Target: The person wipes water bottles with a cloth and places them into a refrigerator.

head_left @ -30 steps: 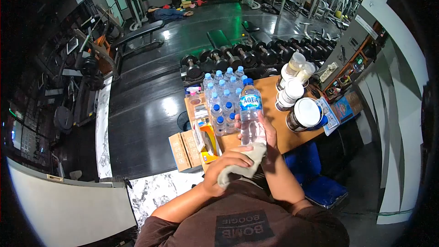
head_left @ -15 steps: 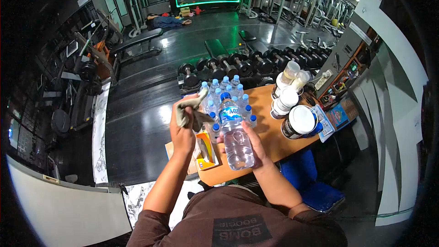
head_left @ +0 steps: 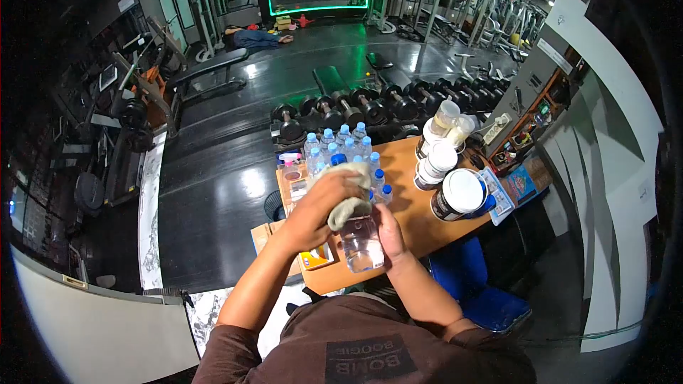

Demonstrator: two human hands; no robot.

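Note:
My right hand [head_left: 390, 233] grips the side of a clear plastic water bottle [head_left: 361, 247] above the table's near part. My left hand [head_left: 320, 203] is closed on a beige cloth [head_left: 348, 215], which lies against the bottle's upper half. Cloth and fingers cover the label; a bit of the blue cap [head_left: 338, 159] shows above them. Just beyond, several capped water bottles [head_left: 344, 139] stand in a group on the table. Below my left forearm, a yellow and white box [head_left: 316, 257] is partly hidden.
On the wooden table [head_left: 405, 217], white-lidded tubs [head_left: 461, 192] stand at the right. A blue chair [head_left: 462, 270] is beside the near edge. Dumbbells [head_left: 370, 105] line a rack beyond the table. A person [head_left: 255, 38] lies on the far floor.
My left hand has brought the cloth rightward and down from beside the bottle onto its upper half, covering the label. My right hand still holds the bottle.

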